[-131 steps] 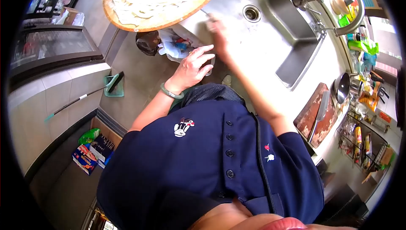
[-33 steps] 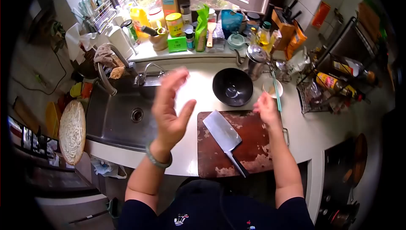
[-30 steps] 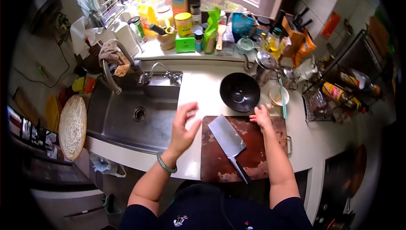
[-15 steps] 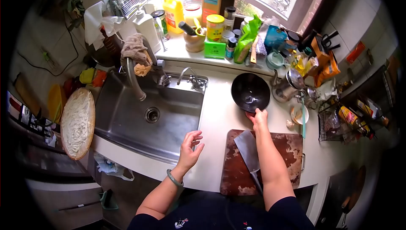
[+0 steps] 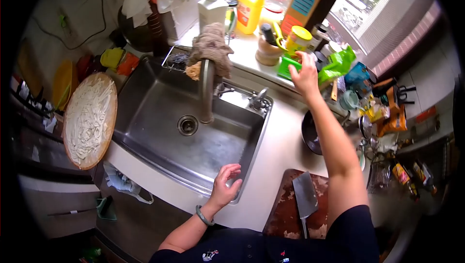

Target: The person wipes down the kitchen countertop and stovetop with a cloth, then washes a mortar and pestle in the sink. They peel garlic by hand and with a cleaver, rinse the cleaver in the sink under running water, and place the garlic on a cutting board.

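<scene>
Fingers and thumb stand apart on the right hand (image 5: 306, 78), raised to the window ledge (image 5: 247, 64) just by a green box (image 5: 286, 65); whether they touch it cannot be told, as the hand overlaps part of it. That box sits on the ledge in front of a yellow-lidded tin (image 5: 298, 38), with a tan mortar (image 5: 268, 52) close on one side and a bright green bag (image 5: 339, 64) on the other. Beneath the right forearm, a black bowl (image 5: 311, 132) rests on the white counter (image 5: 271, 154), partly covered by the arm.

Fingers also spread and holding nothing visible, the left hand (image 5: 225, 185) hangs over the front corner of the steel sink (image 5: 145, 113); a grey-green bangle (image 5: 204, 216) circles its wrist.

Nearer the body, a cleaver (image 5: 305, 195) lies on a reddish-brown cutting board (image 5: 281, 212), its handle toward the person. Over the sink arches a faucet (image 5: 207, 96), draped with a brown cloth (image 5: 213, 45). Beyond the sink's far left end, a round board (image 5: 87, 166) carries pale, floury strips (image 5: 91, 122).
</scene>
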Available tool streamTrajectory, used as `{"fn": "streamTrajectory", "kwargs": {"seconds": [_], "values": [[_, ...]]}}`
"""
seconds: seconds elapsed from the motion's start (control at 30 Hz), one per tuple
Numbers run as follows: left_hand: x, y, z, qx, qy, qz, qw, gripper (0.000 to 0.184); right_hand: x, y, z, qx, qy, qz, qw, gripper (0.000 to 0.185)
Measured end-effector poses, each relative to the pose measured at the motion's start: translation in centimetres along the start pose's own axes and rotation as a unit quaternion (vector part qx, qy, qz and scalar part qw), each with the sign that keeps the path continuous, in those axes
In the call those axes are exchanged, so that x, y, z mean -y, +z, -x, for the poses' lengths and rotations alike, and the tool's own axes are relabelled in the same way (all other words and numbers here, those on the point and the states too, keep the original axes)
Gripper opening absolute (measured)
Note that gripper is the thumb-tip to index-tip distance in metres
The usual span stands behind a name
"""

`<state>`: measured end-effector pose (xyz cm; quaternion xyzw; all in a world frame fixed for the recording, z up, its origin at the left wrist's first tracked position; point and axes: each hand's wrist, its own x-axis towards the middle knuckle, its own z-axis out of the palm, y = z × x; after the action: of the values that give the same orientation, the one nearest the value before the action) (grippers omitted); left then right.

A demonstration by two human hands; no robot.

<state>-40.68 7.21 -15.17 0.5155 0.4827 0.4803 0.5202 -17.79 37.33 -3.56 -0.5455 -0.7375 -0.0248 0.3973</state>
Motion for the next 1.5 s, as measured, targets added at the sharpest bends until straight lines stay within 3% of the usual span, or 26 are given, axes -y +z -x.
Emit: {"fn": "streamTrajectory", "kwargs": {"seconds": [0.23,0.33,0.37,0.47,0.53,0.67,0.87,0.9,0.93,1.0,1.07,1.13,1.2,1.27,1.5], "values": [[1.2,-2.8,1.6,-0.036,-0.026,-0.025,0.999,0.038,-2.8,7.7,-7.3,0.073,0.126,0.155,0.977,0.040],[2.4,-3.4,1.8,-0.061,-0.034,-0.019,0.997,0.036,-4.5,9.2,-7.3,0.033,0.085,0.126,0.988,0.024],[2.5,-3.6,1.7,-0.062,-0.037,-0.019,0.997,0.036,-4.6,9.1,-7.5,0.034,0.085,0.130,0.987,0.024],[2.8,-4.0,1.4,-0.060,-0.053,-0.008,0.997,0.037,-5.8,8.1,-8.5,-0.049,-0.034,0.078,0.995,0.017],[3.2,-3.9,1.2,-0.060,-0.054,0.005,0.997,0.037,-5.7,6.0,-9.5,-0.061,-0.047,0.074,0.994,0.015],[3.1,-3.9,0.4,-0.038,-0.051,0.008,0.998,0.039,-10.1,3.9,-10.9,-0.096,0.013,0.115,0.989,0.014],[2.7,-4.1,-0.8,-0.040,-0.040,0.006,0.998,0.039,-12.2,2.9,-10.1,-0.067,0.053,0.171,0.982,0.015],[2.7,-4.2,-0.9,-0.040,-0.041,0.006,0.998,0.039,-10.9,2.7,-10.0,-0.127,-0.048,0.237,0.962,0.018],[2.8,-4.3,-1.0,-0.044,-0.039,0.003,0.998,0.038,-9.7,2.7,-10.1,-0.124,-0.049,0.238,0.962,0.018],[3.1,-4.0,-1.3,-0.050,-0.040,0.005,0.998,0.038,-6.1,3.3,-10.0,-0.139,-0.200,0.192,0.951,0.024],[3.4,-3.8,-1.6,-0.060,-0.033,0.007,0.998,0.036,-4.7,5.4,-9.2,0.056,-0.222,0.158,0.961,0.029],[3.3,-3.6,-1.8,-0.058,-0.037,0.014,0.998,0.036,-3.3,7.7,-7.7,0.154,-0.230,0.217,0.936,0.037],[3.5,-3.6,-2.0,-0.059,-0.039,0.018,0.997,0.036,-3.3,9.8,-6.8,0.142,-0.171,0.234,0.946,0.053],[3.8,-3.6,-1.9,-0.062,-0.034,0.020,0.997,0.036,-3.8,10.9,-6.5,0.115,-0.175,0.294,0.932,0.053],[3.9,-3.8,-1.0,-0.073,-0.040,0.023,0.996,0.037,-4.2,11.9,-6.5,0.083,-0.152,0.260,0.950,0.049]]}}
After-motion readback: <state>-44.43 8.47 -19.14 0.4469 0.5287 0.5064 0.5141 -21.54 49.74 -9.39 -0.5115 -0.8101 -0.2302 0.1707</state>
